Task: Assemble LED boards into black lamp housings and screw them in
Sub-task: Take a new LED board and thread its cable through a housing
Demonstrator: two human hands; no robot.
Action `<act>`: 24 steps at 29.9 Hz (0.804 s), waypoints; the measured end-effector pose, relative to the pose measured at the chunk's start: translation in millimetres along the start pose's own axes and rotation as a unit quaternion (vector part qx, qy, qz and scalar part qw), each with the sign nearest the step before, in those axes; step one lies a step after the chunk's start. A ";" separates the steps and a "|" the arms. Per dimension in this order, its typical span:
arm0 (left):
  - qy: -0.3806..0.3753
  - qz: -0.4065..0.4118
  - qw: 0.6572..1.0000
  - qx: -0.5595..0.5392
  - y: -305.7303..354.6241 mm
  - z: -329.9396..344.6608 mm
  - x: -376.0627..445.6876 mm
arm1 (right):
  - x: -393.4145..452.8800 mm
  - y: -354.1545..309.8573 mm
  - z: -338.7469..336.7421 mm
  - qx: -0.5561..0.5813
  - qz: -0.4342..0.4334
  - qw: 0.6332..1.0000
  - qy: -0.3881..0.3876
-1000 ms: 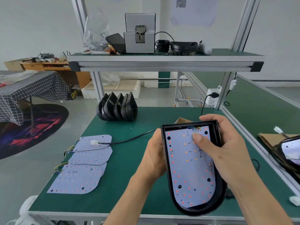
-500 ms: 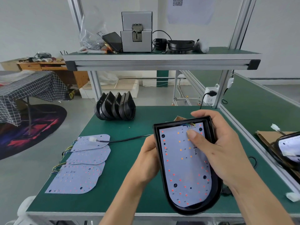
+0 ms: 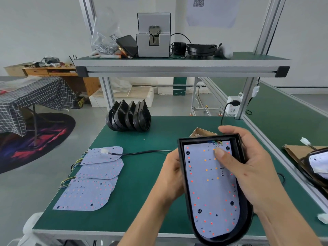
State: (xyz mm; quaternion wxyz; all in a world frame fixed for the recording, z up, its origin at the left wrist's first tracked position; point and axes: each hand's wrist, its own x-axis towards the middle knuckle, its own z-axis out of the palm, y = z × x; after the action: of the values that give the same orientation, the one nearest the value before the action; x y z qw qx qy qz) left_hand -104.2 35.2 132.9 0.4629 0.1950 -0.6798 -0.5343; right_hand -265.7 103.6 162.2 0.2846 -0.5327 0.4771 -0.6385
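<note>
Housing (image 3: 245, 217) has drifted slightly left and nearer; right hand (image 3: 248, 167) stays clamped round its far edge, thumb pressing the LED board (image 3: 211, 189) down. Left hand (image 3: 170, 178) grips the left wall. Board looks seated; screws probably next.

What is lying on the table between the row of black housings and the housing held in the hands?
In the head view, mostly bare green table, plus a small cardboard box of screws just behind the held housing; empty housings stand farther back.

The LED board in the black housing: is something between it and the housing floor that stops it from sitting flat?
Nothing visible does. The LED board lies inside the black housing, with the right hand thumb pressing its top. The coloured wires sit at the upper edge. Underneath the board is hidden.
</note>
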 end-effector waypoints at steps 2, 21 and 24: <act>0.002 0.006 1.000 0.029 -1.2 -0.7 -0.8 | -2.6 4.1 -1.1 0.026 0.008 1.000 0.003; 0.001 0.021 0.999 -0.028 30.6 -38.5 23.3 | -17.4 71.3 -18.2 0.208 0.051 0.977 -0.006; -0.033 0.047 0.997 0.043 49.6 -31.7 30.0 | -19.4 71.6 -25.2 0.183 0.031 0.975 -0.123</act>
State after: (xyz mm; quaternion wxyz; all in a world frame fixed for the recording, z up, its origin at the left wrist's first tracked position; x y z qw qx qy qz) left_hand -81.1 12.7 190.6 0.4561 0.1646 -0.7253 -0.4886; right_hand -294.9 100.9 89.5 0.4537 -0.5309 0.3295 -0.6354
